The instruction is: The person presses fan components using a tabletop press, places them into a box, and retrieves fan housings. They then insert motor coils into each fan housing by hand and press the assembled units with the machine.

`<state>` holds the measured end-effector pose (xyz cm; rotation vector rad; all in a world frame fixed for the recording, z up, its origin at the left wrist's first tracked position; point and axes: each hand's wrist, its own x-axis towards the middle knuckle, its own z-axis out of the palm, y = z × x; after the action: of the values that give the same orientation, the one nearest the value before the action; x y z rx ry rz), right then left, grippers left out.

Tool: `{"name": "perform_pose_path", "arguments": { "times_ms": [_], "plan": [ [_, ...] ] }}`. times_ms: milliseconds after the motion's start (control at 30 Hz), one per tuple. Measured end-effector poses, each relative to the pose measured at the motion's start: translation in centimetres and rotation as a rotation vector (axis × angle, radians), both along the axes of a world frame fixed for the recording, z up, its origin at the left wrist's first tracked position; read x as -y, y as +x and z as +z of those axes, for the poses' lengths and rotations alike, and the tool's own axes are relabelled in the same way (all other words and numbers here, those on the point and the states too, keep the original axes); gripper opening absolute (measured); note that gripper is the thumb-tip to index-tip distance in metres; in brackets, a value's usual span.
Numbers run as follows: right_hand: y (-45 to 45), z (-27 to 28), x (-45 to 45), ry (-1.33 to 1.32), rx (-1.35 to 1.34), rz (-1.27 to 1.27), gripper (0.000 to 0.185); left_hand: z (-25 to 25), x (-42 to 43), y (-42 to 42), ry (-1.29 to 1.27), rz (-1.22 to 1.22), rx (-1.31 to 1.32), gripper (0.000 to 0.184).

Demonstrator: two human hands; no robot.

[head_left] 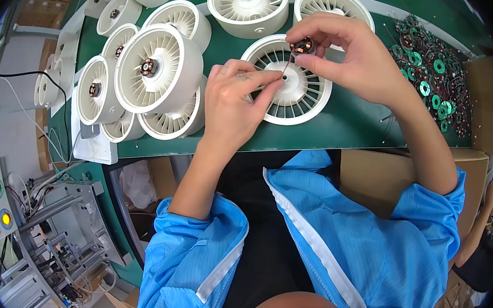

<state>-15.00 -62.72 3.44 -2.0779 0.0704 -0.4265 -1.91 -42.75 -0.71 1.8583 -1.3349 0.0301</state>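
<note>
Right hand point(353, 58) pinches 1 copper-wound core point(301, 46) above white fan wheel point(293, 90) on green worktop point(350, 125). Left hand point(238, 91), thumb and forefinger together, grips core's thin lead point(287, 65) near wheel's hub.

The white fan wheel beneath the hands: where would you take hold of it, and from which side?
I'd grip the white fan wheel by its round outer rim, coming from the right, where bare green table lies beside it. It lies open face up, and the thin blades inside look like poorer holds.
</note>
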Motion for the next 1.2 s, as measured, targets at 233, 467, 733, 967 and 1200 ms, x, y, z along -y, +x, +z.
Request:
{"name": "perform_pose_path", "arguments": {
  "times_ms": [233, 467, 733, 967, 1200],
  "plan": [
    [-0.2, 0.3, -0.1, -0.216, -0.101, 0.118, 0.028, -1.0, -2.7, -2.7, 0.230, -0.051, -0.270, 0.066],
    [0.2, -1.1, -0.4, -0.175, 0.090, 0.202, 0.027, -0.1, -3.5, -2.4, 0.063, -0.037, -0.145, 0.058],
    [-0.8, 2.0, -1.8, -0.257, 0.103, 0.021, 0.023, 2.3, -4.3, -3.6, 0.066, -0.015, -0.003, 0.053],
    [-0.6, 1.8, -3.0, -0.130, 0.131, 0.165, 0.024, 3.7, -4.6, -3.9, -0.046, -0.001, -0.025, 0.053],
    [-0.8, 2.2, -2.7, -0.071, 0.101, 0.225, 0.037, 4.4, -5.7, -2.5, -0.149, -0.047, 0.010, 0.055]
  ]
}}
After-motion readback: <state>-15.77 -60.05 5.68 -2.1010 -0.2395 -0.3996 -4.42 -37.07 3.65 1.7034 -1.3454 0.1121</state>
